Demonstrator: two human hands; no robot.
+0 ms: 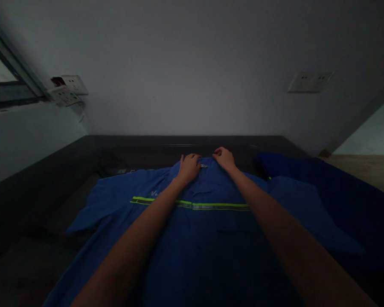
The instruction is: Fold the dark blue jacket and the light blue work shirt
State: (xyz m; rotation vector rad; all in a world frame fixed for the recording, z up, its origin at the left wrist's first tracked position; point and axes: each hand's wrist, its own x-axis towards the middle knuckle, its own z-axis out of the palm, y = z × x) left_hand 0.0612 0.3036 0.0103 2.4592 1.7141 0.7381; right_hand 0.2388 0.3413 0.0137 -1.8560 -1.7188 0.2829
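The dark, flat work surface (67,170) runs ahead of me to a plain grey wall (192,64), where it ends in a straight back edge; on my left a second wall closes it in, and on my right the surface stops short of a pale floor. Bare dark surface shows along the left side and behind the collar, while the right side is taken up by a second dark blue garment (339,192) lying just beside the one I work on. A blue short-sleeved work shirt with a yellow-green reflective stripe across the chest (211,238) lies spread flat in front of me, collar toward the wall. My left hand (188,167) rests on the collar with fingers curled and pressed down on the cloth; my right hand (224,158) lies just beside it on the collar, fingers bent likewise. In this dim light I cannot tell whether either hand pinches the fabric or merely presses it.
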